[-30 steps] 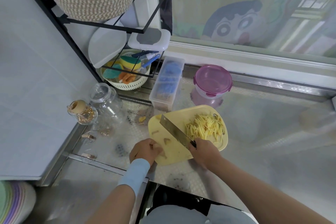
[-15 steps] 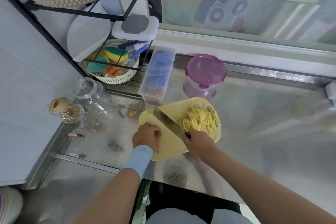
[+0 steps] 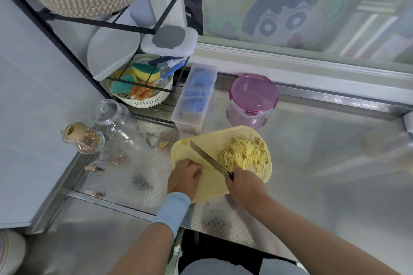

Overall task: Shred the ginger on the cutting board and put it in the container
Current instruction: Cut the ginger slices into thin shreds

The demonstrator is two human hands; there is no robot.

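Yellow cutting board [image 3: 212,186] bears one ginger pile [image 3: 243,154]; right hand [image 3: 245,186] grips one knife [image 3: 206,157], left hand [image 3: 184,178] curled, hold unclear.

So the pale yellow cutting board [image 3: 212,185] is sitting flat by the front edge of the counter [image 3: 324,163], thin ginger shreds [image 3: 243,154] are heaping toward its far right corner, the knife [image 3: 205,156] is slanting across its middle, and the round pink-lidded container [image 3: 253,94] is standing closed just behind it.

The left hand [image 3: 185,177] has slid from the near edge of the cutting board [image 3: 212,187] further onto it, up beside the knife [image 3: 209,158] blade; the loose ginger pieces no longer show.
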